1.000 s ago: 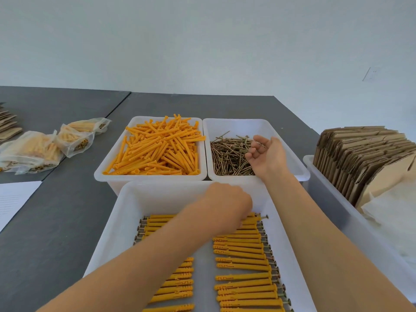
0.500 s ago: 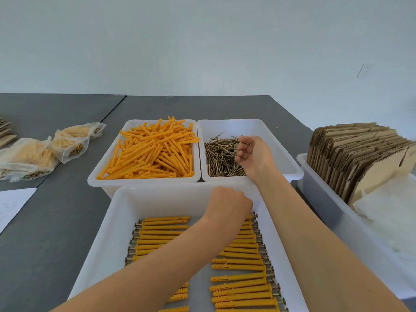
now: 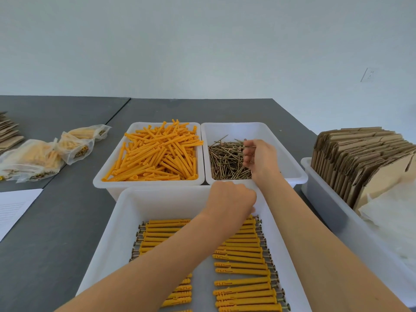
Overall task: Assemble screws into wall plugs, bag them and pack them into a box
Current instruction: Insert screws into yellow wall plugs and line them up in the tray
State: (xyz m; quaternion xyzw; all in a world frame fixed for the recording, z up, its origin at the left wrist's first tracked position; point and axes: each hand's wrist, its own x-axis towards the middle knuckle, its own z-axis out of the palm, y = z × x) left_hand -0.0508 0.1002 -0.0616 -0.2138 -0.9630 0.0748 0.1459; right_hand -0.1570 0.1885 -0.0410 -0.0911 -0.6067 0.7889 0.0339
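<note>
The step in hand looks like the assembling: fetching a screw for the next plug. The right hand hangs over the screws in the far right bin, its fingers curled and pinching what seems to be 1 screw at their tips. The left hand is clenched above the finished plugs in the near tray; I cannot tell what it holds. Next comes a loose plug to seat the screw.
</note>
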